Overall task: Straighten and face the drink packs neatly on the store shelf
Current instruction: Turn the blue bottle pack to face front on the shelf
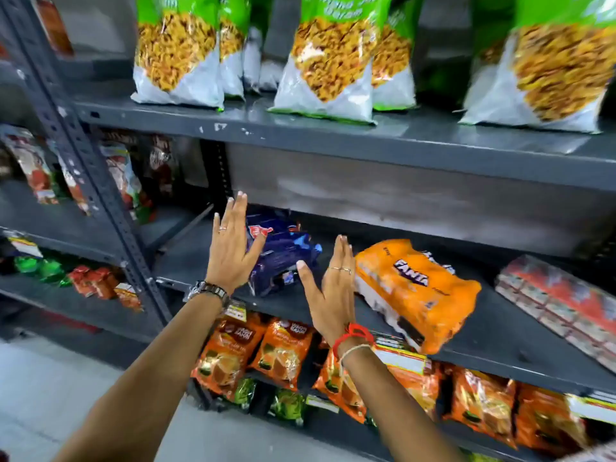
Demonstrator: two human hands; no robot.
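A dark blue drink pack (pixel 283 251) lies on the grey middle shelf (pixel 493 331), turned at an angle. My left hand (pixel 231 248) is flat and open against its left side. My right hand (pixel 328 288) is flat and open at its right front corner, fingers straight, thumb out toward the pack. Neither hand grips anything. An orange Fanta pack (pixel 416 288) lies slanted just right of my right hand, its front end hanging over the shelf edge. A red pack (pixel 560 301) lies skewed at the far right.
Green and white snack bags (pixel 333 58) stand on the shelf above. Orange and green pouches (pixel 283 355) hang below the middle shelf. A perforated steel upright (pixel 96 191) runs down the left, with more packets (pixel 33 168) beyond it. Pale floor (pixel 40 395) shows bottom left.
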